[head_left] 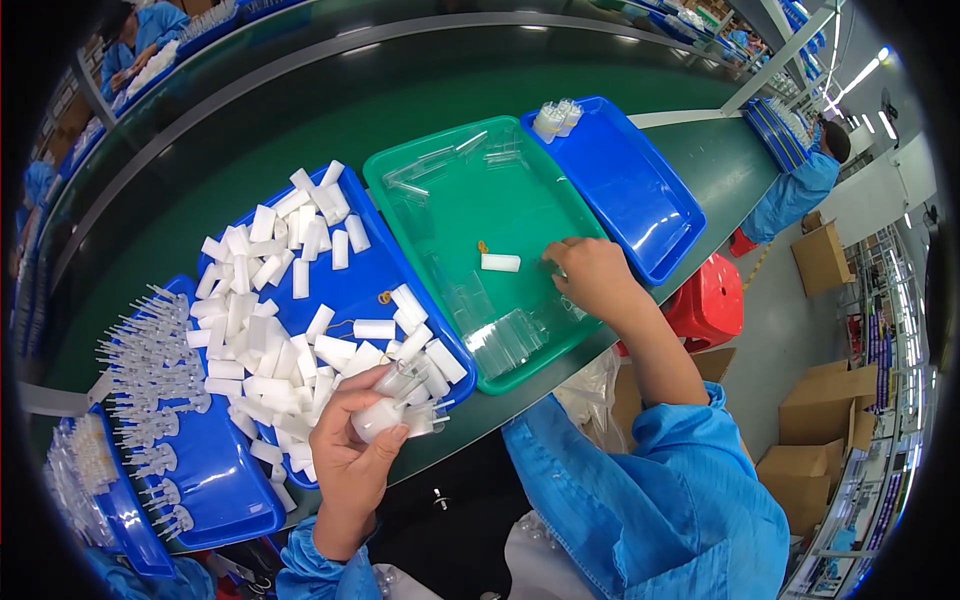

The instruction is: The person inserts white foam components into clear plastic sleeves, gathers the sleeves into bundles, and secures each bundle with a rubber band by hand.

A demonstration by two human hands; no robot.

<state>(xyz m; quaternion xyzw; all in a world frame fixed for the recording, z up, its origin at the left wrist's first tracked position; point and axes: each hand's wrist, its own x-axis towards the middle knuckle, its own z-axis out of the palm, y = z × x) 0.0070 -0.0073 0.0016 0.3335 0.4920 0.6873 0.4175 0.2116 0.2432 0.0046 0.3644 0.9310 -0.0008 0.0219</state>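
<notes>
My left hand [352, 455] is closed round a small bunch of clear and whitish plastic pieces [385, 415], some with thin stems poking out to the right. It hovers over the near edge of a blue tray [315, 285] heaped with short white cylinders [265, 350]. My right hand [592, 278] reaches over the right side of a green tray [500, 205], its fingers bent and apart, with nothing plainly held. Just left of its fingertips lie a single white cylinder [500, 262] and a small orange-yellow band [483, 246]. Clear tubes [508, 340] lie in the tray's near end.
Stemmed clear parts [155, 370] fill another blue tray [215, 470] at the left. Bundled clear pieces [557, 119] stand at the far corner of a right-hand blue tray [625, 185]. A red stool [708, 300] and cardboard boxes [825, 400] stand right; co-workers sit farther off.
</notes>
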